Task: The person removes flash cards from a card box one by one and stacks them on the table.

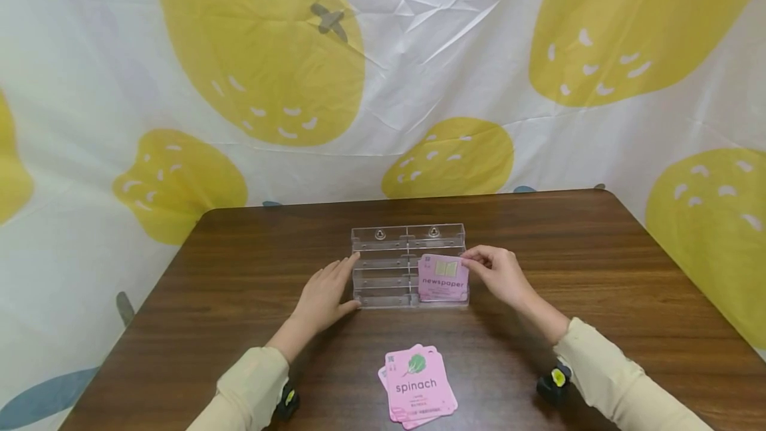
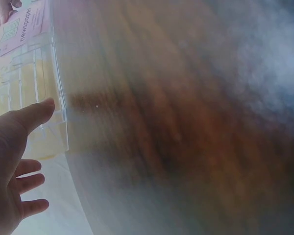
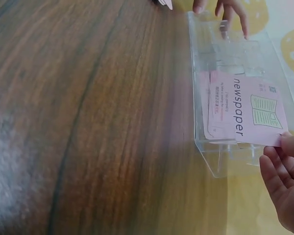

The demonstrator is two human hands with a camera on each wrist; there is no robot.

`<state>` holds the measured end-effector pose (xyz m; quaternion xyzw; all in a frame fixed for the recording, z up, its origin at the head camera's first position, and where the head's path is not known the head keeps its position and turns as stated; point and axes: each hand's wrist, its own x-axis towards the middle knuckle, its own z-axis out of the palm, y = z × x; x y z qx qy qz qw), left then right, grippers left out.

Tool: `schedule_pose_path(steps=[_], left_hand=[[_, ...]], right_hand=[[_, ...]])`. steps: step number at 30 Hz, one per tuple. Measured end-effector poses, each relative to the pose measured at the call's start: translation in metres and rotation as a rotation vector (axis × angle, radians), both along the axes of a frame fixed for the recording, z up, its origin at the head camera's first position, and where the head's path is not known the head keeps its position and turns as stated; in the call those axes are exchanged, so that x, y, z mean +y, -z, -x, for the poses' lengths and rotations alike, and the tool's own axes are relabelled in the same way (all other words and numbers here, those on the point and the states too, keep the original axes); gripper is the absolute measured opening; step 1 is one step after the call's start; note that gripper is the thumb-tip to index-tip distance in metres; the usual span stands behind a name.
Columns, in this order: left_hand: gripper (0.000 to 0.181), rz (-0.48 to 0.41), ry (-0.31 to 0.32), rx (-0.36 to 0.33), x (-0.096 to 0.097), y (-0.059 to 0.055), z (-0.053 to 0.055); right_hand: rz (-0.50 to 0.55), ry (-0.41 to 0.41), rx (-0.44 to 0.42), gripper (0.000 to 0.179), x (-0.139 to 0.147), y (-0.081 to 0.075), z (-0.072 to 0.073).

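A clear plastic card rack (image 1: 383, 292) with tiered slots in two columns lies on the table. In its lower right slots sits a pink card (image 1: 443, 278) printed "newspaper" with a drawing of a newspaper. My right hand (image 1: 499, 276) pinches that card's upper right corner between thumb and fingers, as the right wrist view also shows. Another pink card's edge (image 3: 212, 128) peeks out behind it. At the rack's left side rests my left hand (image 1: 324, 296), fingers extended, thumb (image 2: 41, 111) by the front edge.
Nearer to me lies a loose pile of pink cards (image 1: 419, 394), the top one reading "spinach" with a green leaf. The brown wooden table (image 1: 251, 285) ends at a curtain (image 1: 299, 171) with yellow fruit prints. Black wrist devices (image 1: 553, 383) sit by both sleeves.
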<state>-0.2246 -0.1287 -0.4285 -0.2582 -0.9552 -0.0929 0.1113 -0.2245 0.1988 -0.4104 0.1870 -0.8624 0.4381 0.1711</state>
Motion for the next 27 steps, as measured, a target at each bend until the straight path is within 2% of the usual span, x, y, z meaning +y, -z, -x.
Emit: schedule_pose_path(steps=[20,27], left_hand=[[0.089,-0.006,-0.001,0.006,0.001,0.0,-0.001],[0.089,-0.003,0.002,0.012,0.001,0.001,0.0]], right_hand=[[0.037,0.008,-0.022,0.007,0.0,-0.011,0.003],[0.005,0.013,-0.027,0.008,0.002,-0.019,0.003]])
